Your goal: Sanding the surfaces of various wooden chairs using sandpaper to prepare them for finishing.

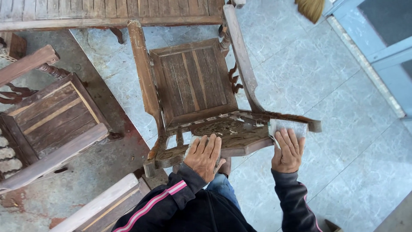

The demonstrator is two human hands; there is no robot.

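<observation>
Sandpaper, a pale grey sheet, lies over the right end of the carved top rail of a worn wooden chair, seen from the head camera looking straight down. The right hand lies flat on the sheet, fingers together and extended, pinning it to the rail rather than gripping it. The left hand rests palm-down on the carved backrest panel, fingers slightly spread, likely steadying the chair. It stands on a grey tiled floor, with a second wooden chair to the left and a broom at the top edge.
</observation>
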